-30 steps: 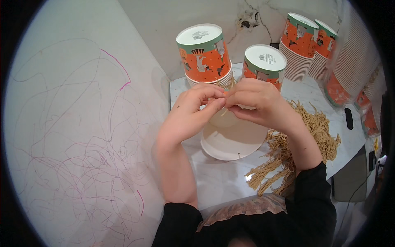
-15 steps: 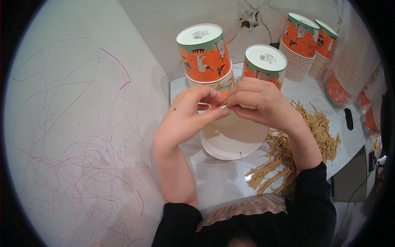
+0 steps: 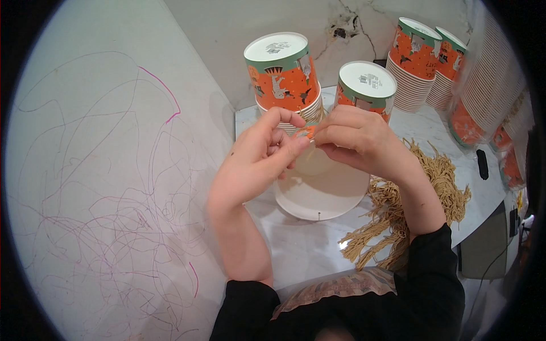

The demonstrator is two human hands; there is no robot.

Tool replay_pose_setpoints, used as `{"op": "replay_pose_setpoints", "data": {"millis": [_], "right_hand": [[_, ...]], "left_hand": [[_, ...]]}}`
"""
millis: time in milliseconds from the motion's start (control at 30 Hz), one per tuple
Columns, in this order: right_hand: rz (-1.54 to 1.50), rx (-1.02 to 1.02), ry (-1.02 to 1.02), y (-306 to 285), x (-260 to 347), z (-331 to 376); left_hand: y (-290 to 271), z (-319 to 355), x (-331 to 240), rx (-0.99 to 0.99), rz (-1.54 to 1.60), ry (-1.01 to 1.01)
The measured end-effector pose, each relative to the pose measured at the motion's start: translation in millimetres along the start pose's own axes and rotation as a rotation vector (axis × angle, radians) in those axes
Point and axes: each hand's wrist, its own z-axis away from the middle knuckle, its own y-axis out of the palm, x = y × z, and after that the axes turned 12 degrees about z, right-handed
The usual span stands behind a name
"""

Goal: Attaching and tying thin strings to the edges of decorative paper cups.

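A paper cup hangs over the marble table, its white wall and wide round rim turned toward me. My left hand pinches the cup's orange far edge between thumb and fingers. My right hand meets it from the right, fingertips closed on a thin tan string that runs down the cup's wall. The fingertips of both hands touch at that spot, and they hide how the string joins the cup.
Two stacks of upside-down orange and green cups stand just behind my hands, with more stacks at the back right. A heap of tan strings lies to the right. A scribbled white wall fills the left.
My left fingers have curled in tighter against the right fingertips. The cup and both arms stay almost where they were.
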Motion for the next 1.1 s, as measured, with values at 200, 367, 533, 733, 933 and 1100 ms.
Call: {"op": "replay_pose_setpoints", "data": {"millis": [200, 367, 533, 733, 933, 1100], "right_hand": [[0.012, 0.004, 0.007, -2, -3, 1], [-0.003, 0.001, -0.013, -1, -3, 0], [0.023, 0.001, -0.007, -1, -7, 1], [-0.051, -0.115, 0.191, -2, 1, -1], [-0.577, -0.054, 0.606, -10, 14, -1], [-0.651, -0.006, 0.714, -9, 11, -1]], "left_hand": [[4, 19, -17, 0.199, 0.196, -0.053], [10, 0, 1, -0.009, -0.133, 0.165], [22, -14, 16, -0.142, -0.379, 0.226], [23, -16, 15, -0.186, -0.426, 0.226], [23, -14, 15, -0.206, -0.455, 0.234], [25, -13, 11, -0.163, -0.46, 0.237]]}}
